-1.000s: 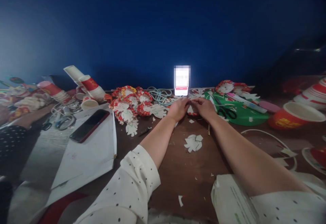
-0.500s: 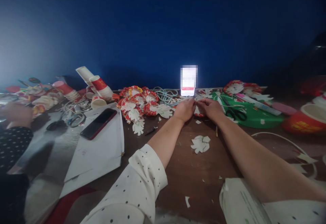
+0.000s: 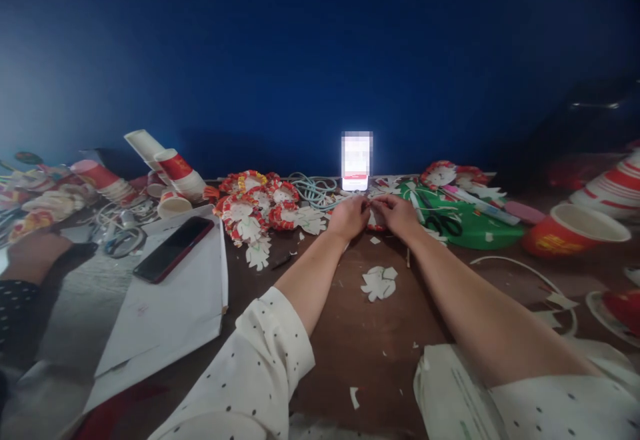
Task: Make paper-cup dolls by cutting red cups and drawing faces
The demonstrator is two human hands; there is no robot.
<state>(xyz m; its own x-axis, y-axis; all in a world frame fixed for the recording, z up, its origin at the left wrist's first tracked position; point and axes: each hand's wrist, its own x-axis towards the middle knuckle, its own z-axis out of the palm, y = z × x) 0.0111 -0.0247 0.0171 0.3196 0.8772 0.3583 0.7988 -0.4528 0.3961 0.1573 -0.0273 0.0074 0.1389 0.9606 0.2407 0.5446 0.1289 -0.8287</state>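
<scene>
Both my hands meet at the far side of the brown table, fingertips nearly touching. My left hand (image 3: 349, 217) has its fingers pinched together, and my right hand (image 3: 399, 216) pinches close beside it. Between and below them shows part of a red-and-white paper craft piece (image 3: 377, 227); the rest is hidden by the fingers. Nearer to me lies a white leaf-like paper cutout (image 3: 379, 283). Left of my hands sit several red-and-white rings (image 3: 243, 210) with white paper cutouts. A lit phone (image 3: 355, 182) stands upright just behind my hands.
Black-handled scissors (image 3: 447, 223) lie on a green sheet (image 3: 485, 235) at right, near a red paper bowl (image 3: 555, 232). On the left are a dark phone (image 3: 173, 249), white board (image 3: 160, 320), stacked cups (image 3: 180, 172) and a co-worker's hand (image 3: 37, 253). Paper scraps (image 3: 354, 397) dot the table.
The view has turned slightly right, so things sit further left in it. My hands stay pinched together in the same place. The co-worker's hand has moved lower.
</scene>
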